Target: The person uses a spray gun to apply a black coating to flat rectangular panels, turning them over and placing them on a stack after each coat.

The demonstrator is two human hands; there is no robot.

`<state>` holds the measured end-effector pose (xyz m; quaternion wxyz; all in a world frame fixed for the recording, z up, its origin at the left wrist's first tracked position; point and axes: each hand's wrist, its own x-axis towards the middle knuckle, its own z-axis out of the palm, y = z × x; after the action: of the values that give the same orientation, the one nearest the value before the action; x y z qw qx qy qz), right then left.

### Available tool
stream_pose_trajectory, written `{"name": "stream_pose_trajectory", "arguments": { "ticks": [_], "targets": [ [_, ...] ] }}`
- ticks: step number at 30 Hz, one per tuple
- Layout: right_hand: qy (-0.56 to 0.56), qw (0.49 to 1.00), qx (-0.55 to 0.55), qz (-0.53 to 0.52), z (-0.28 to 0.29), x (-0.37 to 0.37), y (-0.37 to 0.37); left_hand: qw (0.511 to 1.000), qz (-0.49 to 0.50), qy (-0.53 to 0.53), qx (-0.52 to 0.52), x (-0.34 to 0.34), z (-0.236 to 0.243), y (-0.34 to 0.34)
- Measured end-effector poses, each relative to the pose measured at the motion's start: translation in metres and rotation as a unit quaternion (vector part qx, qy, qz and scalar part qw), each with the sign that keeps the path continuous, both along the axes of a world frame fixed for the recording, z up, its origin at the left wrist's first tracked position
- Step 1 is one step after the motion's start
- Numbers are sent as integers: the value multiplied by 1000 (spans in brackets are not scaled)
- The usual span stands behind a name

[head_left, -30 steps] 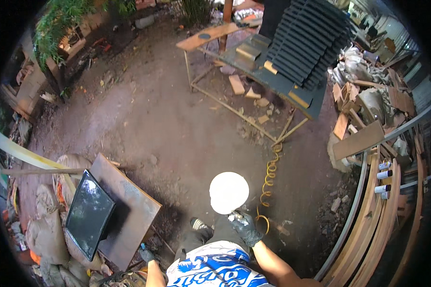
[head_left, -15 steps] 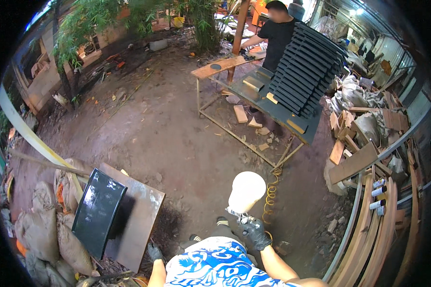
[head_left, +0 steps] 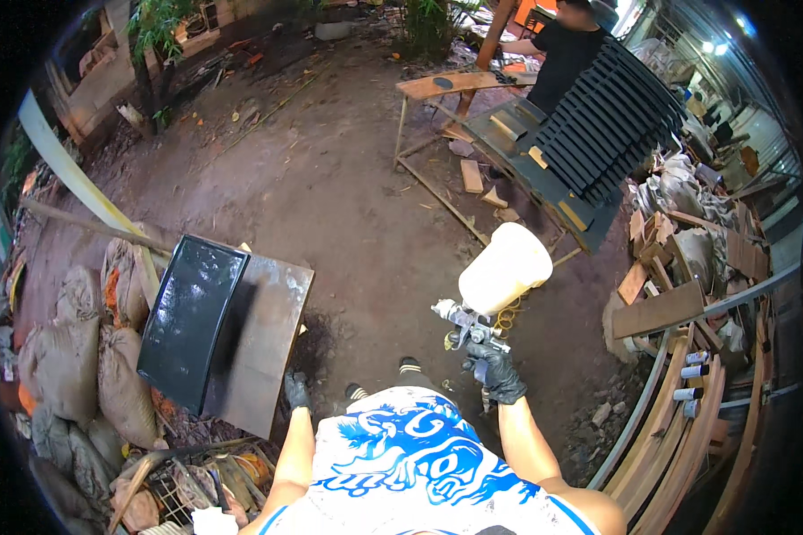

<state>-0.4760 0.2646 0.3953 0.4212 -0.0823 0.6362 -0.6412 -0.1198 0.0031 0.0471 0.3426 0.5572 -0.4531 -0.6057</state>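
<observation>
My right hand [head_left: 498, 373], in a black glove, is closed round the grip of a metal spray gun [head_left: 476, 332]. A large off-white paint cup [head_left: 507, 267] sits on top of the gun and tilts to the right. My left hand [head_left: 297, 390], in a dark glove, hangs low beside the edge of a brown board [head_left: 272, 330]. Its fingers look loosely extended with nothing visible in them; whether they touch the board cannot be told. A glossy black, slightly curved panel [head_left: 192, 312] with pale reflections rests over the board's left part.
A yellow coiled hose [head_left: 507, 318] hangs behind the cup. Ahead right, a workbench [head_left: 531, 165] bears stacked black slatted pieces [head_left: 611, 120]; a person [head_left: 567, 58] stands behind it. Filled sacks [head_left: 67, 366] lie at left, long timber [head_left: 674, 428] and wood scraps at right.
My right hand has lifted the spray gun forward, and its cup now leans right. My left hand stays low by the board. The whole view has shifted, with the panel and board appearing higher.
</observation>
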Motion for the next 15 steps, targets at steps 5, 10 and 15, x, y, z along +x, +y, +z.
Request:
{"name": "stream_pose_trajectory", "arguments": {
  "ticks": [5, 10, 15],
  "targets": [
    [-4, 998, -61, 29, 34, 22, -15, 958, 95, 119, 241, -7, -5, -3],
    [-31, 993, -54, 98, 36, 26, -12, 937, -122, 146, 292, -29, 37, -1],
    [-39, 989, -82, 115, 46, 40, -29, 951, -175, 131, 218, -53, 113, 6]
  ]
}}
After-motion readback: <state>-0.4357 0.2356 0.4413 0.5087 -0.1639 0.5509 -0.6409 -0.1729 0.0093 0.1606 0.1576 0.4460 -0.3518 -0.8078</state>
